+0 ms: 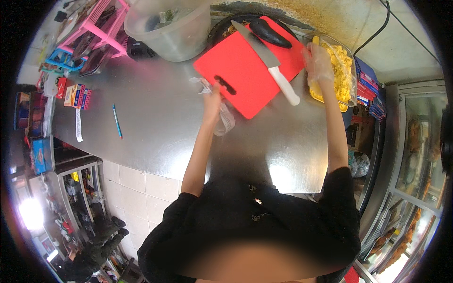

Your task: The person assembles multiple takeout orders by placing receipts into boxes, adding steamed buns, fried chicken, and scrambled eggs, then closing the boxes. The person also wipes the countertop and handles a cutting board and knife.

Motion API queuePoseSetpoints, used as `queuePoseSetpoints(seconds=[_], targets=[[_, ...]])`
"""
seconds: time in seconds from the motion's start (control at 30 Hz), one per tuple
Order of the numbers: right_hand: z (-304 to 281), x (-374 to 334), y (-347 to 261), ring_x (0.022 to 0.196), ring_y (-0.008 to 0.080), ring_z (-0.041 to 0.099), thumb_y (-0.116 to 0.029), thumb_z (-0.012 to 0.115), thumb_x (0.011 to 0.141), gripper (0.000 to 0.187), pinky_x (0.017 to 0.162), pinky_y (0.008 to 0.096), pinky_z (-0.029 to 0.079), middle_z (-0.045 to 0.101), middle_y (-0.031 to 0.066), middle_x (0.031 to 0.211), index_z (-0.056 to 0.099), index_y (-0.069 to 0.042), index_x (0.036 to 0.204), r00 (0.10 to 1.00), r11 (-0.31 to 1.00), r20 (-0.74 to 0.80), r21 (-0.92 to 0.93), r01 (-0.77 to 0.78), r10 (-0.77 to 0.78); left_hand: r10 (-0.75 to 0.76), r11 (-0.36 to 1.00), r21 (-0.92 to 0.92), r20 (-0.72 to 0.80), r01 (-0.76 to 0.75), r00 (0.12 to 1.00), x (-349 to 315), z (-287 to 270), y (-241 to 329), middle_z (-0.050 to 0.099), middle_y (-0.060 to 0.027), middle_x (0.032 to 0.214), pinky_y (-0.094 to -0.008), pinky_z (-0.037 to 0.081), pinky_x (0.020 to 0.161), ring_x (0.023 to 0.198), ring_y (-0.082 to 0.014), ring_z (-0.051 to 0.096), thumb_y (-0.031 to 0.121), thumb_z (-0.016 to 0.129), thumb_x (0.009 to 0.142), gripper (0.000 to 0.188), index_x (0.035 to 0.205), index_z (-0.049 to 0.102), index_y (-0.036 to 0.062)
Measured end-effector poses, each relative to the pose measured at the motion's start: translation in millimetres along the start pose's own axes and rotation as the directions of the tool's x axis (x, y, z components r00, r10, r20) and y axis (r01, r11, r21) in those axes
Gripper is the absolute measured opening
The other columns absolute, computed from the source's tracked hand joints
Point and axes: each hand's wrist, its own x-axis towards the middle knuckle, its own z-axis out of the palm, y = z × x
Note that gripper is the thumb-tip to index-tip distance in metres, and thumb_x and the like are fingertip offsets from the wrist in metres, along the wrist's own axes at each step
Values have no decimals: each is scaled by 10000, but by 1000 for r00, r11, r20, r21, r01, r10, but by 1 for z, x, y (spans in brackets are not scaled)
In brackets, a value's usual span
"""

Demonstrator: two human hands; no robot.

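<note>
A red cutting board (238,66) lies over a dark round pan, its near corner on the steel table. My left hand (213,104) is bare and closes on the board's near-left edge beside the handle slot. Crumpled clear printed plastic (225,121) shows under and beside that hand. A white-handled knife (284,86) and a dark eggplant (270,33) rest on the board. In a clear plastic glove, my right hand (320,65) is at the board's right edge, over a clear container (353,80) of yellow chopped food (340,63). Its fingers are blurred and partly hidden.
A large translucent tub (177,40) stands at the back, near a pink rack (106,28). On the steel table (155,108) lie a blue pen (116,121) and a small box (80,95). A glass display cabinet (413,137) stands at right. Another person (96,252) is at lower left.
</note>
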Motion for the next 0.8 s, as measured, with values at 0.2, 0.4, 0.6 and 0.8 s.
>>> queuePoseSetpoints(seconds=[0.2,0.4,0.6,0.8], targets=[[45,14,3,984,441,564,-470,510,867,560,845,471,453,582,300,1048,508,54,1066,884,926,320,48,-375,342,-92,964,246,-34,97,995,-2,-54,34,597,-40,1011,-272,406,691,826,-123,534,355,500,919,390,1186,521,71],[39,-35,-34,955,443,567,-456,513,870,537,811,500,449,591,303,987,509,63,1009,881,869,176,164,-467,440,-39,938,344,17,31,999,-6,-79,47,617,-20,938,-276,423,718,836,-113,555,354,483,927,360,1101,569,51],[30,-35,-35,900,438,567,-373,462,906,415,779,516,442,602,254,938,587,21,871,996,996,48,27,-80,78,-179,889,439,69,131,982,-2,-94,64,620,-16,925,-279,424,722,800,-117,555,367,476,930,350,1043,591,56],[52,-18,-59,894,397,596,-361,421,913,454,794,481,459,617,257,908,635,30,826,976,992,216,117,-50,23,-126,895,440,89,74,988,1,-119,72,590,-9,785,-265,404,552,606,-109,514,314,457,943,270,945,563,66]])
